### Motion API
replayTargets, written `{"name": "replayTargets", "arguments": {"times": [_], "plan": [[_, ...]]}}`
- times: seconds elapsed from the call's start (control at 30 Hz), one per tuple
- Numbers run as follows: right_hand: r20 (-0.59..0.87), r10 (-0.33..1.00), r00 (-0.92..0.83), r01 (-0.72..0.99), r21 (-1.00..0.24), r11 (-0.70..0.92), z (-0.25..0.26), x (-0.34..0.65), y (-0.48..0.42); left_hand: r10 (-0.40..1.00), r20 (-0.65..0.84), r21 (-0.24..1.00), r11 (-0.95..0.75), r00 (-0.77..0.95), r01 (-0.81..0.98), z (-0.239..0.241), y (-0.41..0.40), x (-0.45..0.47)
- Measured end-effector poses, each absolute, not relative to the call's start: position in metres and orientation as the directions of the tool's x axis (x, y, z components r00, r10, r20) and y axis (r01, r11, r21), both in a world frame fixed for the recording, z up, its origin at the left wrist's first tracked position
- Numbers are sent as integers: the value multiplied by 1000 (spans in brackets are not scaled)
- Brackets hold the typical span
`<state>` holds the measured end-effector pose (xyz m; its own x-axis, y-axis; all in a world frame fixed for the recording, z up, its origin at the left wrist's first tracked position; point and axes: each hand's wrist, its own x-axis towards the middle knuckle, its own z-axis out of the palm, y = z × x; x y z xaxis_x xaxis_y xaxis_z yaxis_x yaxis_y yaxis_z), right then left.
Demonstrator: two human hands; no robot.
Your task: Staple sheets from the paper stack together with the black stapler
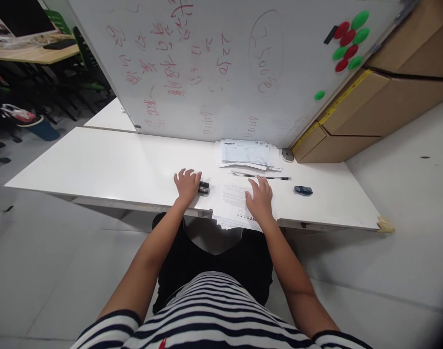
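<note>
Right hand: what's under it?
Printed sheets lie beneath the right hand, overhanging the front edge of the desk. Lines of text show left of the hand; anything printed under the palm is covered, and lower sheets show only edges.

White papers (pixel 233 199), black trousers (pixel 258 261), dark-and-white striped shirt (pixel 214 310)

Striped shirt (pixel 214 310), navy on white (red mark (pixel 162 343) on front); short sleeves (pixel 114 324); black trousers (pixel 254 257).
</note>
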<state>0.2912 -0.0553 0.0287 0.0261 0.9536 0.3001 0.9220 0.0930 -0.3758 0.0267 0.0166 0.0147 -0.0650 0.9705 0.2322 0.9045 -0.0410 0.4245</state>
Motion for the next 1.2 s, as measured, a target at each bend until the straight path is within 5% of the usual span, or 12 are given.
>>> {"name": "replayTargets", "arguments": {"times": [0.13,0.37,1.2], "plan": [[251,958,-141,902,-365,228,38,275,25,959,279,414,-78,-44,907,8,8,21],[147,977,-152,951,-249,185,7,252,120,945,322,356,-73,-49,931,1,-10,16],[159,978,-138,967,-190,167,2,250,124,918,395,341,-112,-34,933,-5,-7,13]]}}
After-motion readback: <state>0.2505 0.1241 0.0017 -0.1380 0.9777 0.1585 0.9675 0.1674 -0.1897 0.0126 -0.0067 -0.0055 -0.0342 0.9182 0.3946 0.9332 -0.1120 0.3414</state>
